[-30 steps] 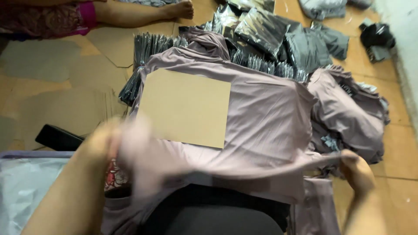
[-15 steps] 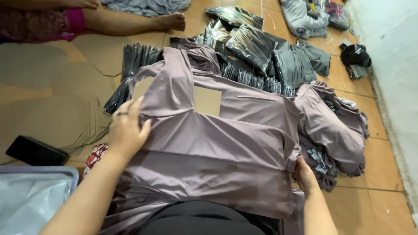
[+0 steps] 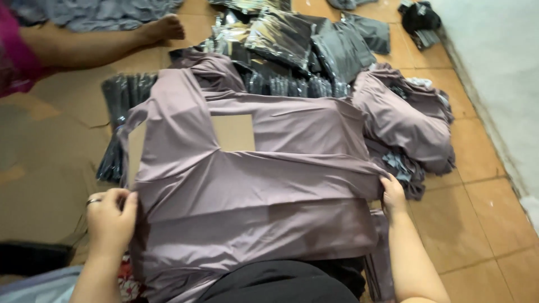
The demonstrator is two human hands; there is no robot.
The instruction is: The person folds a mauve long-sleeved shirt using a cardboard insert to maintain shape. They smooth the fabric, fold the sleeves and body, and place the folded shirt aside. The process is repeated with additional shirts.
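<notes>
**Garment fold over card: sides in, lower section in hand**

The mauve, smooth-knit stretch garment lies flat on the tiled floor directly in front of the person, spread over a tan rectangular cardboard sheet. Only a small square of the card shows at the centre, plus a narrow strip at the left edge.

Done, judging from the lie of the fabric: both side panels are folded inward across the card, and a horizontal fold line runs across the lower third.

Left, by the same judgement: the lower section is not yet turned up, and part of the card is uncovered. The garment is not bagged.

Hand state:
- Left hand: fingers curled around the left edge of the fabric, gripping it at the fold line. A ring shows on one finger.
- Right hand: fingers pinching the right edge of the fabric at the same height.

Surroundings: a heap of like mauve garments lies just beside the work on the right. Dark garments in clear glossy plastic bags are stacked beyond it. Another person's bare foot rests on the floor at the far left.

Change since half a second ago: the left hand was pressing flat on the fabric surface; it is now at the left edge, gripping. The right hand has kept to the right edge. The exposed square of card is about as it was.
</notes>
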